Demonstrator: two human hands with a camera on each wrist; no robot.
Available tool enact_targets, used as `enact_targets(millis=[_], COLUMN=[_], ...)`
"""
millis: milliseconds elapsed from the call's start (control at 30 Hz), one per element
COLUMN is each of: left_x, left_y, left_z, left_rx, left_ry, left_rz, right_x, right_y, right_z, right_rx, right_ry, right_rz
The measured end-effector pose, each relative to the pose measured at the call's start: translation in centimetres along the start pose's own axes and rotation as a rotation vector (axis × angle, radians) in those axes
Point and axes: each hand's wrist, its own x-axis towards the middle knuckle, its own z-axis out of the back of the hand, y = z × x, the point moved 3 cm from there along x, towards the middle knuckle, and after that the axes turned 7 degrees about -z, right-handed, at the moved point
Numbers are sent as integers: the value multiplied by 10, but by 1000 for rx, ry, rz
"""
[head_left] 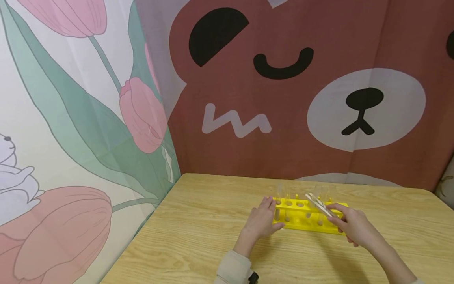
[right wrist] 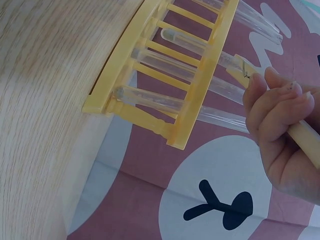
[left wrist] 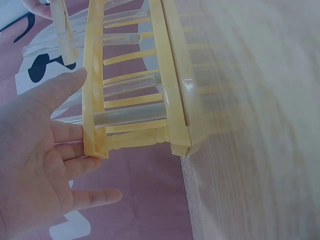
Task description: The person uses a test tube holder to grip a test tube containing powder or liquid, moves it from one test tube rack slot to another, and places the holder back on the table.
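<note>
Fingers of the right hand point(head_left: 359, 227) curl round a wooden clamp point(head_left: 321, 206), pinching it between thumb and fingertips, while the end of its handle sticks out behind the curled fingers in the right wrist view. From this grip the clamp slants up and to the left over the yellow rack point(head_left: 301, 226). Its front end, with a small metal spring just ahead of the fingertips, meets a glass tube point(right wrist: 187, 43); how tightly it bites cannot be made out. That tube passes through the rack's upper shelf, well apart from the bare fingers, and its rounded bottom hangs above the base. Other tubes point(right wrist: 150, 97) stand in the rack on both sides of it, reaching lower.

At the opposite end, the left hand point(head_left: 260, 220) has its fingers mostly straight and spread. Its thumb touches the upper shelf's edge, the middle fingers meet the shelf's end, and the little finger points away, free of the rack. Rack and hands are over a wooden table point(head_left: 177, 236), in front of a cloth point(head_left: 227, 157) printed with a brown bear.
</note>
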Motion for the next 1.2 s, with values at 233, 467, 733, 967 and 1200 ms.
enact_targets(millis=[233, 467, 733, 967, 1200], left_x=[0, 0, -1, -1, 0], left_y=[0, 0, 1, 1, 1], left_z=[0, 0, 0, 0, 0], left_rx=[14, 11, 13, 17, 10], left_ry=[2, 8, 2, -1, 3], left_rz=[-3, -1, -7, -11, -3], right_x=[1, 1, 2, 2, 3], right_y=[0, 0, 0, 1, 1], right_z=[1, 1, 1, 2, 2], right_rx=[-3, -13, -25, -38, -54], right_ry=[6, 8, 12, 11, 21], right_rz=[-15, -22, -25, -12, -24])
